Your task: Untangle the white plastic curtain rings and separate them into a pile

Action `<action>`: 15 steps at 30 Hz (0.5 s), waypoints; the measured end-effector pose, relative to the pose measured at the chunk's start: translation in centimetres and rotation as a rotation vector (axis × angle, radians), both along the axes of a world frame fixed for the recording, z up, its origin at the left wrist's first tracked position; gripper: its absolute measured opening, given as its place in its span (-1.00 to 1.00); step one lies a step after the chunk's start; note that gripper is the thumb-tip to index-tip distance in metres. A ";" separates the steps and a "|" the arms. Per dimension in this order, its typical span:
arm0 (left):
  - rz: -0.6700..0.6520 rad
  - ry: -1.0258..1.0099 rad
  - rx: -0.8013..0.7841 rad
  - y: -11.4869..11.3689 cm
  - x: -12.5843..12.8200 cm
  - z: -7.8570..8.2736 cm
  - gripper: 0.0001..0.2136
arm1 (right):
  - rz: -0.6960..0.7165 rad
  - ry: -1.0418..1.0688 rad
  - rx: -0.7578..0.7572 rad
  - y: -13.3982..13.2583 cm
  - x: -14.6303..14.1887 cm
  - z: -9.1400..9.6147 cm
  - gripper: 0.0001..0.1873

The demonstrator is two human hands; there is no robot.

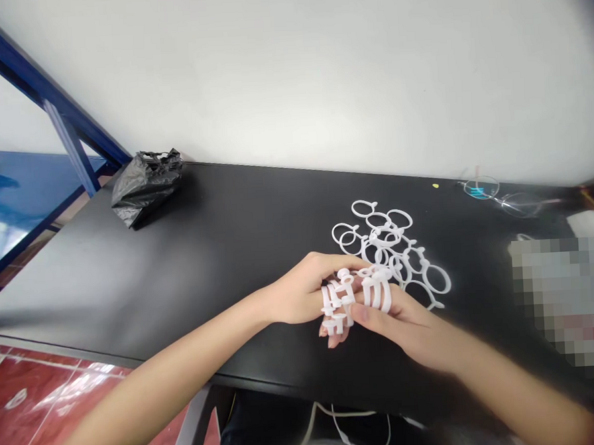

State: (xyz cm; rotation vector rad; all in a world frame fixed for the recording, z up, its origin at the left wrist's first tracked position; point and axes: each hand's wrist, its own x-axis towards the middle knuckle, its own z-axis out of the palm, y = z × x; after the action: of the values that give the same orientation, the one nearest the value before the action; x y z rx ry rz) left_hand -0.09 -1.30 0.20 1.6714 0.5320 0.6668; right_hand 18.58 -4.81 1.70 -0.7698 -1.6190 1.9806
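A black surface (190, 268) runs along the white wall, with a crumpled black bag (146, 185) at its far left. Loose white rings (392, 244) lie in a heap just beyond the hands. The left hand (300, 292) wears several rings stacked on its fingers; the right hand (406, 323) pinches that stack (353, 296).

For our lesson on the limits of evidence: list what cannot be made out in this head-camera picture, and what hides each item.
1. How many white rings sit on the fingers: left hand and right hand overlap there.
2. Whatever lies at the table's right end: pixelated patch.
3. The black bag's contents: bag closed.
4. The clear glasses: blurred, near the edge.
5. The loose ring pile's count: rings overlap.
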 end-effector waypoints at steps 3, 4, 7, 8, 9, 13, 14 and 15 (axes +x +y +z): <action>0.067 -0.050 -0.042 -0.1 0.2 -0.5 -0.88 | 0.011 -0.023 0.012 0.0 0.0 -0.1 -0.68; 0.090 -0.051 -0.032 -0.1 0.3 -0.6 -0.91 | 0.005 -0.032 0.044 0.0 0.0 -0.2 -0.66; 0.139 0.032 0.114 -0.1 -0.2 -0.2 -0.94 | -0.041 -0.044 0.140 0.1 -0.1 -0.4 -0.67; 0.169 0.081 0.202 0.0 -0.5 0.2 -0.93 | -0.076 -0.034 0.151 0.2 -0.1 -0.5 -0.69; 0.212 0.135 0.294 0.1 -1.1 0.8 -0.92 | -0.131 -0.012 0.152 0.4 0.0 -0.6 -0.73; 0.366 0.380 0.477 1.9 -4.2 3.7 -0.87 | -0.496 0.042 0.149 1.7 0.6 -0.6 -0.77; 0.333 0.477 0.452 2.7 -5.1 4.3 -0.87 | -0.591 0.026 0.148 2.0 0.8 -0.5 -0.77; 0.265 0.576 0.407 3.6 -6.0 4.8 -0.87 | -0.672 0.011 0.144 2.4 1.0 -0.5 -0.77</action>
State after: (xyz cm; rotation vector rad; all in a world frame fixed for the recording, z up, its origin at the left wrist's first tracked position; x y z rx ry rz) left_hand -6.09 2.27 4.95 2.2137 1.0981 0.4938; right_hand 19.60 -2.46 1.22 -1.0684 -1.2497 1.3708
